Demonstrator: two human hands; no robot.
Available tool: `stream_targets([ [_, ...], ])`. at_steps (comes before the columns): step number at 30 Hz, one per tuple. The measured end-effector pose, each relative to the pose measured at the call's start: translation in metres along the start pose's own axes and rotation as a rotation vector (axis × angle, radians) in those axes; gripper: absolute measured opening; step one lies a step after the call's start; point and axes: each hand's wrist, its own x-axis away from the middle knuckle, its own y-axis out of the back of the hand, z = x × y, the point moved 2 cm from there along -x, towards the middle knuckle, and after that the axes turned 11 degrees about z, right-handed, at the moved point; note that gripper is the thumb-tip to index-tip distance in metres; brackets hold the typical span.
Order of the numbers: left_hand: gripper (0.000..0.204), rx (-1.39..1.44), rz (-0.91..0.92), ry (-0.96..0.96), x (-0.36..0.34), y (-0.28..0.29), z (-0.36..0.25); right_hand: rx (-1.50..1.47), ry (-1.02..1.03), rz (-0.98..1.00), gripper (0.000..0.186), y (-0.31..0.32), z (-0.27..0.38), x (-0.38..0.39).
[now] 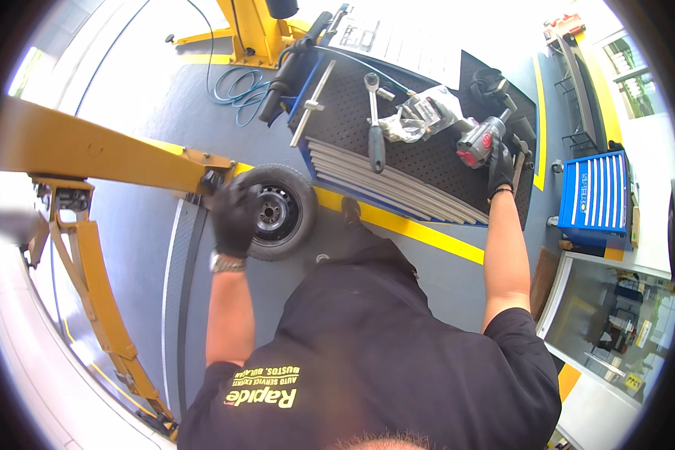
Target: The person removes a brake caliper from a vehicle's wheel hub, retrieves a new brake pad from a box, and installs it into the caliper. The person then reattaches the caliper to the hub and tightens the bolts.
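My right hand (501,171), in a black glove, is closed at a red and grey impact wrench (474,147) on the right side of the tool cart top. Part of the wrench is hidden behind the fingers. My left hand (233,216), also gloved in black, is raised at the left beside a wheel with a black steel rim (274,212). Motion smears its fingers, and whether it touches the wheel cannot be told. On the cart's dark perforated mat (427,176) lie a ratchet (375,124) and a clear plastic bag (431,112) with parts.
A sliding T-bar (313,105) lies along the cart's left edge. A yellow lift arm (97,139) reaches in from the left. Blue hose (240,91) is coiled on the floor behind the wheel. A blue drawer cabinet (594,193) stands at the right.
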Motion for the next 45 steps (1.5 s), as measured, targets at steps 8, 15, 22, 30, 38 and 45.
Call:
stream_targets([
  [8, 0.046, -0.334, 0.62, -0.607, -0.289, -0.176, -0.234, -0.099, -0.085, 0.021, 0.089, -0.008, 0.028, 0.004],
  [15, 0.047, 0.021, 1.129, -0.582, -0.31, -0.244, -0.261, -0.175, -0.117, -0.047, 0.083, -0.009, 0.052, 0.019],
  [22, 0.038, 0.146, 0.989, -0.993, -0.334, -0.254, -0.265, -0.208, -0.206, -0.027, 0.087, -0.006, 0.065, 0.023],
  [30, 0.034, -0.56, 1.078, -0.987, -0.302, -0.272, -0.326, -0.137, -0.12, -0.227, 0.074, -0.017, 0.056, 0.023],
  [38, 0.053, -0.631, 1.707, -0.721, -0.324, -0.282, -0.357, -0.285, -0.017, -0.247, 0.067, -0.022, 0.057, 0.035],
  [45, 0.073, -0.835, 1.937, -0.507, -0.344, -0.273, -0.391, -0.182, -0.051, -0.367, 0.07, -0.03, 0.056, 0.037],
])
